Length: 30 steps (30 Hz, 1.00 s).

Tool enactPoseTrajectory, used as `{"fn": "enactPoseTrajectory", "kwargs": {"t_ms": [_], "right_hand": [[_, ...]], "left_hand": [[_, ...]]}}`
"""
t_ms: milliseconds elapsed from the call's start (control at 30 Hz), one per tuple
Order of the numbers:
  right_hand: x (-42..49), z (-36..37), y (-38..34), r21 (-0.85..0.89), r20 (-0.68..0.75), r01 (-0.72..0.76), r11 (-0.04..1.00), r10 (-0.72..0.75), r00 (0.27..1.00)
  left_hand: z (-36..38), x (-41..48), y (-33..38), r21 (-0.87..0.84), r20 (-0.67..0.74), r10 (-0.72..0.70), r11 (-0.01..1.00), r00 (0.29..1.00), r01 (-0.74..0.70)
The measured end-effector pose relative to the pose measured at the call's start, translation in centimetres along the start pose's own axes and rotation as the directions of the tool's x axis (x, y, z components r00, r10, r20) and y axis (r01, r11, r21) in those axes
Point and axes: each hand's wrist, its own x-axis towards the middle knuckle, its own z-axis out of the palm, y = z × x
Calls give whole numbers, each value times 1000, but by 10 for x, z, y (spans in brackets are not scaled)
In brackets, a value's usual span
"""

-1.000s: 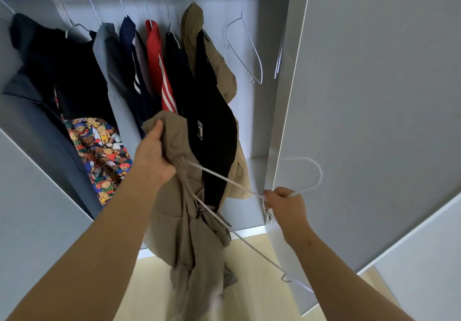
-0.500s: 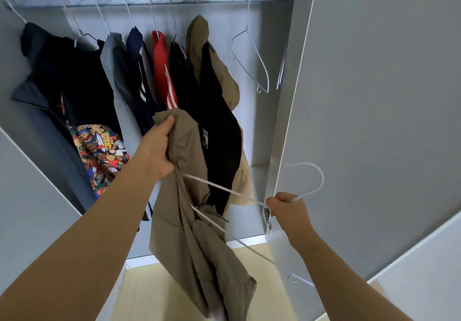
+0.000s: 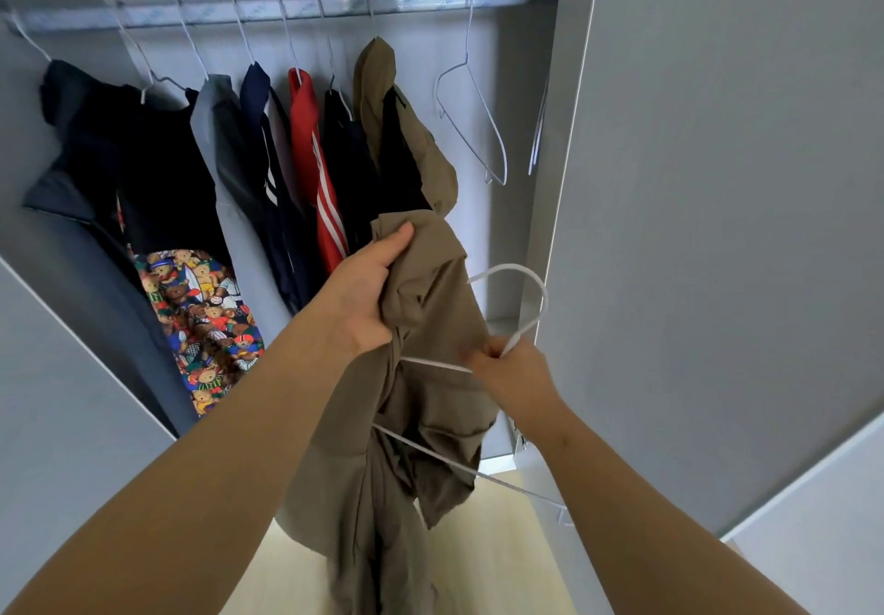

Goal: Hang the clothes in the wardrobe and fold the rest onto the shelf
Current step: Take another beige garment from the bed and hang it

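Fingers of left hand (image 3: 363, 299) clutch garment (image 3: 430, 308), those of right hand (image 3: 516, 375) pinch white hanger (image 3: 540, 289) beside door edge (image 3: 569, 145).

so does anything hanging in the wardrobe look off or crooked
Yes: the olive-brown jacket on the metal rail hangs bunched and lopsided over a black top. At far left, a wire hanger shows a bare shoulder above a black garment.

Part of the white hanger (image 3: 508, 266) vanishes inside the khaki garment (image 3: 430, 308), whose blurred hem leaves the bottom edge.
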Motion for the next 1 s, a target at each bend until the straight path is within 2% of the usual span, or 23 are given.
{"fn": "enactPoseTrajectory", "kwargs": {"t_ms": [100, 167, 267, 367, 400, 500, 567, 633, 667, 700, 767, 800, 833, 900, 1000], "right_hand": [[3, -10, -3, 209, -99, -64, 976, 86, 991], [3, -11, 0, 261, -80, -72, 963, 96, 992], [0, 0, -3, 300, 100, -58, 952, 29, 995], [-2, 4, -8, 326, 270, -90, 941, -1, 963], [-2, 2, -9, 301, 249, -100, 948, 23, 968], [6, -5, -9, 333, 32, -95, 938, 89, 996], [10, -9, -13, 401, -64, -53, 915, 86, 994], [12, -12, -18, 399, -121, -2, 917, 55, 991], [11, -13, -21, 387, -134, 20, 922, 35, 990], [12, -14, -25, 380, -142, 34, 924, 22, 990], [11, -14, -30, 398, -156, 38, 916, 26, 987], [11, -14, -31, 424, -162, 32, 905, 41, 986], [11, -16, -32, 458, -175, 31, 889, 56, 983], [12, -20, -34, 518, -201, 43, 854, 73, 977], [12, -25, -36, 507, -215, 53, 860, 67, 974]], "left_hand": [[-8, 0, 12, -83, 29, 27, 996, 999, -25], [-7, -1, 14, -63, 96, 40, 997, 995, -34], [5, 0, 8, -26, 153, 14, 1000, 988, -10], [9, 3, 4, -25, 164, 15, 1000, 986, -11], [7, 3, 5, -27, 165, 23, 999, 986, -19], [-7, 3, 8, 5, 98, 83, 996, 992, -84], [-18, 7, 7, 180, -25, 155, 972, 988, -148], [-27, 13, 5, 434, -169, 258, 886, 951, -163], [-32, 17, 3, 568, -226, 348, 806, 910, -167], [-38, 21, 2, 690, -237, 469, 698, 851, -192], [-52, 23, 3, 875, -163, 696, 430, 700, -224], [-61, 25, 4, 928, -124, 757, 317, 641, -195], [-68, 26, 6, 956, -110, 775, 253, 622, -147], [-80, 28, 8, 977, -104, 744, 201, 660, -73], [-87, 29, 10, 984, -11, 742, 129, 671, -126]]}}
